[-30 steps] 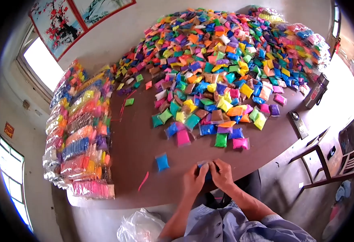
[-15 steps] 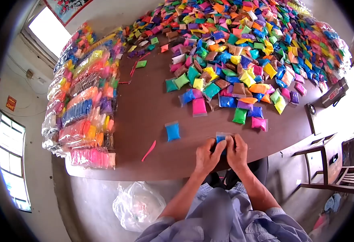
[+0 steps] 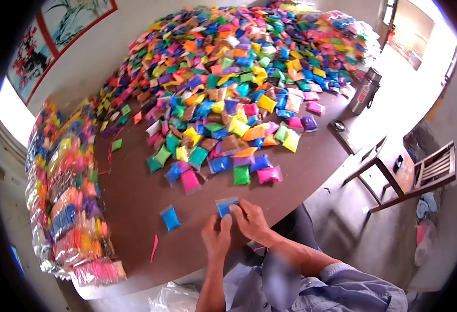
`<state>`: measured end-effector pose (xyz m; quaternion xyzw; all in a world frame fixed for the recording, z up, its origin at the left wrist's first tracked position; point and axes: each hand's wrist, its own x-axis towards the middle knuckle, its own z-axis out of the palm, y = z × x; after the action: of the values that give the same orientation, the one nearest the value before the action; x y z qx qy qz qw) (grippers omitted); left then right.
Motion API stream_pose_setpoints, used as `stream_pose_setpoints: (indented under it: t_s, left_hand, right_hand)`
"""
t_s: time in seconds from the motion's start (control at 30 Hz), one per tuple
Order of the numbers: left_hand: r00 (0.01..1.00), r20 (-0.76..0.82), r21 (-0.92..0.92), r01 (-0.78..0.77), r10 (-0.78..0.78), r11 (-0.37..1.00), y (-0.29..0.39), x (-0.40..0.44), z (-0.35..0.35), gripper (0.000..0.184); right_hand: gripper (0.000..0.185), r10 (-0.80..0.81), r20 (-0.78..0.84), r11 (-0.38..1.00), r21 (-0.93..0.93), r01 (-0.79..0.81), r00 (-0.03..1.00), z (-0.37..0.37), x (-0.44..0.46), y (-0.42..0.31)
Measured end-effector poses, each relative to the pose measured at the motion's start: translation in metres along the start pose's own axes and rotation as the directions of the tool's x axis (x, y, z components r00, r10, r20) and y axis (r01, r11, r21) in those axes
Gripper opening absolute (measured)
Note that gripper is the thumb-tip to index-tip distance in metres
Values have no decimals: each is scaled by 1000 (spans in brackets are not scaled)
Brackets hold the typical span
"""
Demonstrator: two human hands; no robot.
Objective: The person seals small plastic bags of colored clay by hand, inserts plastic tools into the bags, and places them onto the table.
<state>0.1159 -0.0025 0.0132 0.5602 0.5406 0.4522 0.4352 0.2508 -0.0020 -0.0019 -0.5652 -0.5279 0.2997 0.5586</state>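
A small clear packet with blue filling [image 3: 225,207] is held just above the table's front edge. My right hand [image 3: 253,222] pinches its right side, thumb across the front. Close against the packet's lower left is my left hand [image 3: 217,238], fingers curled and thumb up at the lower edge; its fingertips are partly hidden. Another blue packet [image 3: 170,219] lies flat on the brown table [image 3: 135,208], left of my hands. A thin pink strip [image 3: 154,248] lies further left.
A large heap of colourful packets [image 3: 228,78] covers the table's back. Clear bags of sorted packets [image 3: 64,218] line the left side. A steel flask [image 3: 366,91] stands at the right edge. A wooden chair [image 3: 405,174] stands beyond it, and a plastic bag [image 3: 174,298] lies below the table.
The camera view has turned right, so the table and heap appear further left and lower. My hands still have the blue packet between them, with more of it showing above the fingers.
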Motion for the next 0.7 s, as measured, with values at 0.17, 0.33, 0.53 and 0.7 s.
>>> stream_pose_setpoints:
  t_s: [0.17, 0.33, 0.53, 0.7]
  left_hand:
    - [996, 54, 173, -85, 77, 981, -7, 0, -4, 25]
    - [991, -19, 209, -125, 132, 970, -10, 1, -3, 25]
    - [997, -30, 67, -66, 68, 996, -15, 3, -3, 32]
    - [994, -70, 194, -64, 79, 979, -1, 2, 3, 34]
  right_hand:
    - [28, 33, -18, 998, 55, -32, 999, -3, 0, -6]
    - [28, -59, 58, 997, 45, 57, 997, -2, 2, -1]
    - [26, -70, 63, 994, 92, 64, 996, -3, 0, 7]
    - [20, -37, 60, 996, 85, 32, 998, -8, 3, -9]
